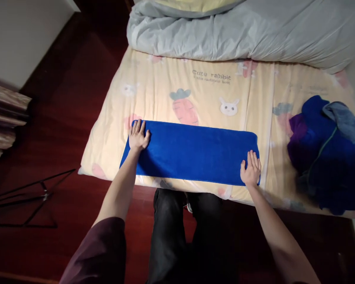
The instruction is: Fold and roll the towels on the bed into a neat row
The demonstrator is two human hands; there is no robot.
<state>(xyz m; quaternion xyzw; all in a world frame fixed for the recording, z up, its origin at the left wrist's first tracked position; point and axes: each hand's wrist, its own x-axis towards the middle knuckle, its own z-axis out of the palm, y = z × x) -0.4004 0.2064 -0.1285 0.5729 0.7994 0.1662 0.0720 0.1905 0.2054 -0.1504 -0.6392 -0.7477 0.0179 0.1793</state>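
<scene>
A blue towel (192,152) lies flat as a long rectangle near the front edge of the bed, its long sides running left to right. My left hand (139,136) rests on its far left corner with the fingers stretched out and the thumb apart. On the right end, close to the near corner, my right hand (251,169) lies flat with the palm down and fingers extended. Neither hand grips the cloth. Both palms hide small parts of the towel.
The bed's cream sheet (154,86) has rabbit and carrot prints. A heap of blue, purple and grey cloths (328,157) sits at the right. Across the back lies a rolled grey quilt (225,35). Black tripod legs (44,195) stand on the dark red floor at left.
</scene>
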